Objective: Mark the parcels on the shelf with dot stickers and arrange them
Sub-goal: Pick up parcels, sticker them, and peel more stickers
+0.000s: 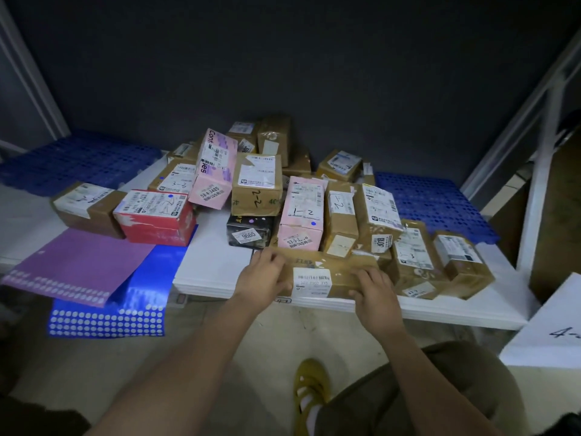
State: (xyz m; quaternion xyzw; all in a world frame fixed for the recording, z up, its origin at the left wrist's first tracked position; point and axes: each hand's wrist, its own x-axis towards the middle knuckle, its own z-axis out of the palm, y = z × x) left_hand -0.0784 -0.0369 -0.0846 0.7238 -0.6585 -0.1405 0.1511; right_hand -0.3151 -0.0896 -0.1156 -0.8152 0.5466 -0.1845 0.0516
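Both hands hold a long brown parcel (320,275) at the front edge of the shelf (213,269).

The parcel lies flat with its long axis running left to right along the shelf lip, a white barcode label facing the person. The left hand (262,278) grips its left end, fingers curled over the top corner; the right hand (374,287) rests on the front right part, fingers bent over the upper edge. Each hand sits at its own end, so neither has to reach. Just behind it stands a crowded row of parcels: a pink parcel (301,212) already bearing a blue dot, a black parcel (250,231) and taped brown ones. Well to the left, a purple sticker sheet (78,265) overlaps a blue sticker sheet (125,306) that hangs off the shelf edge, nearer the left hand. No dot shows on the held parcel, so marking it looks like the step ahead.
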